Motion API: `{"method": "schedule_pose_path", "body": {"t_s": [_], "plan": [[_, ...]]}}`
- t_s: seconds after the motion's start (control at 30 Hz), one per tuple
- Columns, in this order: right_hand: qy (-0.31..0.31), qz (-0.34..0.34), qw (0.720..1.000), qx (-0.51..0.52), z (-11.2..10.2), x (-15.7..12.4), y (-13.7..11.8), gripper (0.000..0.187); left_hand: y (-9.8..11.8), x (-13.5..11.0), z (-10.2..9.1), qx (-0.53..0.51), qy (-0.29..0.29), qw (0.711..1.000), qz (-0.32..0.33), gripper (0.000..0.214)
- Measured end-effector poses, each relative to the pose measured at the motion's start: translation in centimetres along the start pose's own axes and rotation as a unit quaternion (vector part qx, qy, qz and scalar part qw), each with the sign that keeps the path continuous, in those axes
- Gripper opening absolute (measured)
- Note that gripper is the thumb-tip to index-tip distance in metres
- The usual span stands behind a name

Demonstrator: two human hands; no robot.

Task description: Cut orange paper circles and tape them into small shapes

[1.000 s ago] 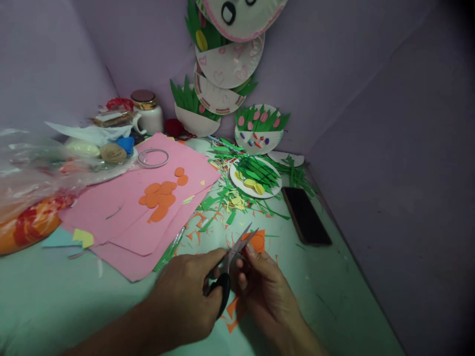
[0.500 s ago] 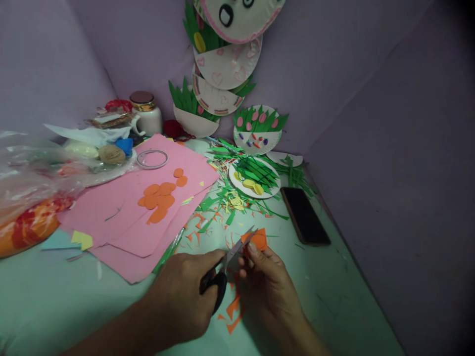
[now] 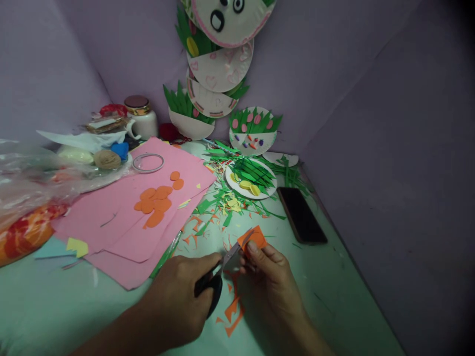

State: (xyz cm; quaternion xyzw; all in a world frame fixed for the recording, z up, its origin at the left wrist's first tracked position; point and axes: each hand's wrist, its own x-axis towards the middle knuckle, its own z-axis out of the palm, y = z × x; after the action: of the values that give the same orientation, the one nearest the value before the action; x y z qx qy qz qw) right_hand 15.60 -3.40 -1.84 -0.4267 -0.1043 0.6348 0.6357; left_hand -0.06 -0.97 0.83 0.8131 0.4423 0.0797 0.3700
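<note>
My left hand (image 3: 181,296) is closed around the black handles of a pair of scissors (image 3: 213,291). Their metal blades point up and right and lie against a small orange piece of paper (image 3: 257,237). That paper, with a faint curved line on it, is pinched between the thumb and fingers of my right hand (image 3: 272,264); its lower part is hidden behind the thumb. Orange paper scraps (image 3: 233,316) lie on the table beneath the hands. To the left, several orange cut-out ovals (image 3: 154,202) rest in a cluster on pink paper sheets (image 3: 111,232).
A black phone (image 3: 302,215) lies to the right. Behind my hands, a paper plate (image 3: 272,190) carries green strips and yellow ovals, with green and yellow scraps (image 3: 230,201) around it. A tape ring (image 3: 147,163), plastic bags (image 3: 29,183) and a lidded jar (image 3: 145,121) are at left. Decorated plates (image 3: 222,69) hang on the wall.
The orange paper has tilted slightly in my right hand, and the scissor blades now cross its left edge. The whole view has shifted a little.
</note>
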Motion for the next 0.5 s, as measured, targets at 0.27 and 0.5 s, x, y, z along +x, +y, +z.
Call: {"method": "schedule_pose_path", "body": {"t_s": [0.27,0.5], "plan": [[0.013,-0.052,0.994,-0.092,-0.9,0.3,-0.3,0.019,0.0,0.0,-0.2,-0.004,0.013,1.000,0.003,0.021],[0.002,-0.076,0.985,-0.157,-1.2,0.4,-0.9,0.021,0.2,0.1,-0.6,-0.023,-0.008,1.000,-0.006,0.020]]}}
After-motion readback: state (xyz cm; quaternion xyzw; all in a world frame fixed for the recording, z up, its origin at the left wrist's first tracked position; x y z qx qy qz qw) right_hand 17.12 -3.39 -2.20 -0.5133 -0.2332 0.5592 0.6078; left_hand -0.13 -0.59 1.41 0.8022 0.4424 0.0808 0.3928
